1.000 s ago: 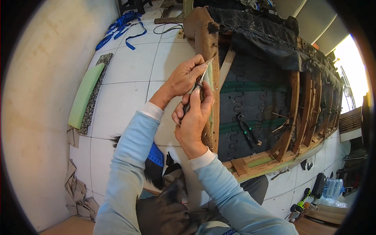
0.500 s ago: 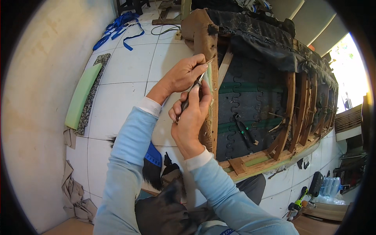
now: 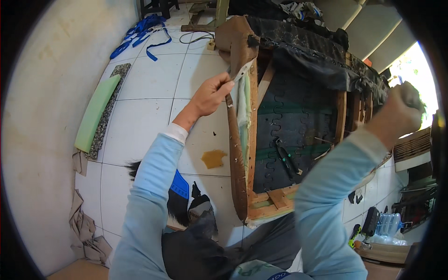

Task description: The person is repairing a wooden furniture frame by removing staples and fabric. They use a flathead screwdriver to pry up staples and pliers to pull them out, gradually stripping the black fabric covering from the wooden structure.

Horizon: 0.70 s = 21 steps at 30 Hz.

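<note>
My left hand [image 3: 210,97] pinches the loosened pale edge of a brown upholstery cover [image 3: 239,186], pulling it out from the side of a wooden furniture frame [image 3: 253,116]. Pale green and white padding [image 3: 243,105] shows between cover and wood. Far to the right, my right hand [image 3: 402,109] is raised in a closed grip, smeared by motion. A dark-handled tool [image 3: 411,95] seems to be in it, its shape unclear. Inside the frame, pliers with black and green handles [image 3: 288,158] lie on dark cloth among zigzag springs.
A blue brush with black bristles [image 3: 178,186] lies on the tiled floor left of the frame. Green foam [image 3: 96,114] leans by the wall, with blue straps [image 3: 148,30] beyond. Black fabric [image 3: 308,70] drapes over the frame's far side. A plastic bottle [image 3: 388,224] stands at right.
My right hand has swung from beside the left hand far out to the right with the tool. The left hand has drawn the cover's edge slightly left, exposing more padding.
</note>
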### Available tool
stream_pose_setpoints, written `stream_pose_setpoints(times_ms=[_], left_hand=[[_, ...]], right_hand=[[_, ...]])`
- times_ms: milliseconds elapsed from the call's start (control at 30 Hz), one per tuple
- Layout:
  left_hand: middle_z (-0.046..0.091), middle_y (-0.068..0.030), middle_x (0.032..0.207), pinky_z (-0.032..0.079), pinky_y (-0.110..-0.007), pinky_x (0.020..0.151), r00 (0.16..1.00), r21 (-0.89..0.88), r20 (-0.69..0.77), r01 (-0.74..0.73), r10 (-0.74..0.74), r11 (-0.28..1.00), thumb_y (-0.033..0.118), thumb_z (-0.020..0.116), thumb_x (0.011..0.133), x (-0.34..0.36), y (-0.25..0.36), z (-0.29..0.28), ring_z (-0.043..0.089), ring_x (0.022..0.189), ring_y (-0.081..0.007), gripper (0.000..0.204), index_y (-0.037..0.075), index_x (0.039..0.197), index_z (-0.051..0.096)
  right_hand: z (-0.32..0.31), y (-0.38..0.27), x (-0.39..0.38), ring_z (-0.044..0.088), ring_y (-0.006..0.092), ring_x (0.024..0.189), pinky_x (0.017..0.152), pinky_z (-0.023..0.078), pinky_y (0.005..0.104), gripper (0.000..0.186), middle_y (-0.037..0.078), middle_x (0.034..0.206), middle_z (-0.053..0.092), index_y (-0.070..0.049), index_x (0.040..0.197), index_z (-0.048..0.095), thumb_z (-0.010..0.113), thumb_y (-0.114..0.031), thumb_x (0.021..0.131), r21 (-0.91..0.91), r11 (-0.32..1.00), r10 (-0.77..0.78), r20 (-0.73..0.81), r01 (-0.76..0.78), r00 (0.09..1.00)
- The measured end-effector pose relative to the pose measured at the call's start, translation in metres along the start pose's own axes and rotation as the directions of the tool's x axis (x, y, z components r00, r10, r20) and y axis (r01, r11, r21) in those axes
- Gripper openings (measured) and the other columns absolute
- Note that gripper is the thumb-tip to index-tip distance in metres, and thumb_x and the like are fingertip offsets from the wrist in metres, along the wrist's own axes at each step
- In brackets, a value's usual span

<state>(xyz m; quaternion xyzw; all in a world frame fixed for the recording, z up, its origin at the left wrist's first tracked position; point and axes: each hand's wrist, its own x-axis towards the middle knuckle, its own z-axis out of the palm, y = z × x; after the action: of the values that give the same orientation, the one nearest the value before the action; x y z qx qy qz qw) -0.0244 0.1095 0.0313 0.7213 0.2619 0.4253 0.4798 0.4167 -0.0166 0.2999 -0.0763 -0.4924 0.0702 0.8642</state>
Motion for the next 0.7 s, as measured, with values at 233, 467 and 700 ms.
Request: stream_pose_setpoints(times_ms=[233, 467, 700], left_hand=[[0.070, -0.0151, 0.074, 0.054, -0.045, 0.066, 0.930, 0.599, -0.362, 0.181, 0.063, 0.780, 0.045, 0.079, 0.098, 0.017, 0.057, 0.029, 0.070, 0.070, -0.0346, 0.044, 0.005, 0.093, 0.060], [0.078, -0.0148, 0.084, 0.058, -0.044, 0.073, 0.939, 0.649, -0.335, 0.173, 0.074, 0.741, 0.041, 0.081, 0.097, 0.023, 0.061, 0.026, 0.077, 0.078, -0.0338, 0.039, 0.005, 0.106, 0.071], [0.079, -0.0147, 0.087, 0.058, -0.039, 0.074, 0.948, 0.548, -0.319, 0.191, -0.008, 0.814, 0.031, 0.078, 0.099, 0.023, 0.059, 0.004, 0.076, 0.077, -0.0282, 0.032, 0.002, 0.112, 0.075]], right_hand=[[0.151, -0.026, -0.204, 0.055, 0.0098, 0.054, 0.043, 0.040, 0.0256, 0.033, 0.002, 0.079, 0.060, -0.010, 0.144, 0.054, 0.058, -0.024, 0.115, -0.486, 0.627, 0.683, -0.030, -0.608, 0.729], [0.105, 0.004, -0.343, 0.051, 0.0051, 0.054, 0.048, 0.038, 0.0236, 0.039, -0.001, 0.074, 0.059, -0.005, 0.152, 0.055, 0.059, -0.019, 0.116, -0.400, 0.254, 0.936, -0.127, -0.881, 0.327], [0.107, 0.005, -0.357, 0.050, 0.0047, 0.055, 0.049, 0.038, 0.0236, 0.039, -0.001, 0.075, 0.058, -0.005, 0.152, 0.055, 0.058, -0.019, 0.116, -0.357, 0.283, 0.937, -0.097, -0.890, 0.337]])
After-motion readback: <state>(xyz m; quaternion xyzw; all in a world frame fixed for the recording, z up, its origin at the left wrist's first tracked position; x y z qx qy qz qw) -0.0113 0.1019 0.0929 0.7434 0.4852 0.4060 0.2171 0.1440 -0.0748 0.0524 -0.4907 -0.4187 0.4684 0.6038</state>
